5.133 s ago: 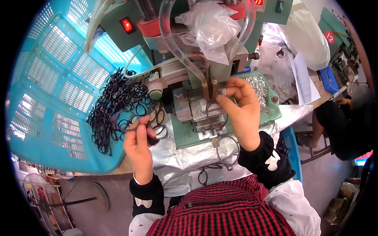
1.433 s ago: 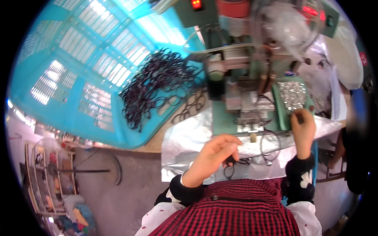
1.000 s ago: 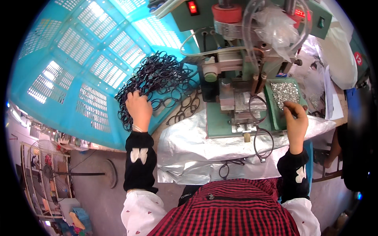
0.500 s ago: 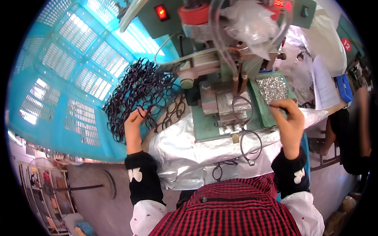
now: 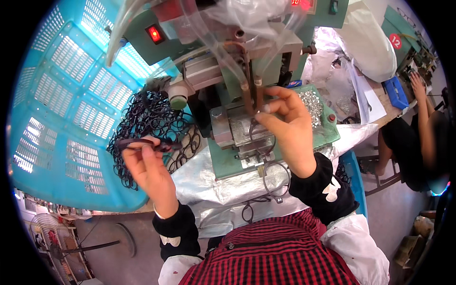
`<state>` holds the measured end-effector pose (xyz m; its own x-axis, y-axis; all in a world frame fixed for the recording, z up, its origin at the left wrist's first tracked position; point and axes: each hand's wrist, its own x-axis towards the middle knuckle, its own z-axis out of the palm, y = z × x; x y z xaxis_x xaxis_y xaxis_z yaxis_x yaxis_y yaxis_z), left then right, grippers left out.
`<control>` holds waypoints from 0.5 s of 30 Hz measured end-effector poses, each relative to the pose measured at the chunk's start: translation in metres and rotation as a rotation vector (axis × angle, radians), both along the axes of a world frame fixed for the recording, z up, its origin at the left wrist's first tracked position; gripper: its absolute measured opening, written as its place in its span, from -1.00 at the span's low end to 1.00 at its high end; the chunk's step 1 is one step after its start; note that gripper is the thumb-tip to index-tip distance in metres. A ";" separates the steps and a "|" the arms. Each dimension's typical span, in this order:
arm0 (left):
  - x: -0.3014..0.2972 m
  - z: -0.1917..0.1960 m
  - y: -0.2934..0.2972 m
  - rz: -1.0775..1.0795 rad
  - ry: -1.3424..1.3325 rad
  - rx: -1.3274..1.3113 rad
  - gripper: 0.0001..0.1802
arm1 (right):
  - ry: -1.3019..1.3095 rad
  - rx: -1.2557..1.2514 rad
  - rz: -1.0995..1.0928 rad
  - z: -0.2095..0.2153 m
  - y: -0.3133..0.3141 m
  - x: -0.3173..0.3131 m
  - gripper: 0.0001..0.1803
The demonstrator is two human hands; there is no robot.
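My left hand (image 5: 151,175) is closed on a dark eyeglass frame (image 5: 129,143), beside a heap of similar dark frames (image 5: 137,121). My right hand (image 5: 293,135) reaches in at the machine, thumb and fingers pinched just beside two brown metal rods (image 5: 248,100). A tiny glint shows at those fingertips, too small to name. Below them, another eyeglass frame (image 5: 278,179) hangs from the machine's metal block (image 5: 247,124) over the front edge. Right of the block, a green tray (image 5: 327,135) holds many small silvery metal pieces (image 5: 311,105).
A big blue plastic crate (image 5: 85,156) lies tilted at the left. The green machine (image 5: 137,42) with clear tubes rises in front of me. Silver sheeting (image 5: 209,190) covers the table's near edge, with another frame (image 5: 248,212) on it. A person (image 5: 408,142) sits at the far right.
My right hand has moved left from the tray to the rods. My left hand has picked an eyeglass frame off the heap and come nearer. The view has shifted rightward.
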<state>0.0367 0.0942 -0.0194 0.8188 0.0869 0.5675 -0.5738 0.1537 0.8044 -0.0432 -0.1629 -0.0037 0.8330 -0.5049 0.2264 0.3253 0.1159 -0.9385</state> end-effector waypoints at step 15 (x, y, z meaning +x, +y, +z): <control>-0.034 0.031 -0.083 -0.300 -0.874 0.653 -0.80 | 0.012 -0.452 -0.123 -0.017 -0.042 -0.019 -0.51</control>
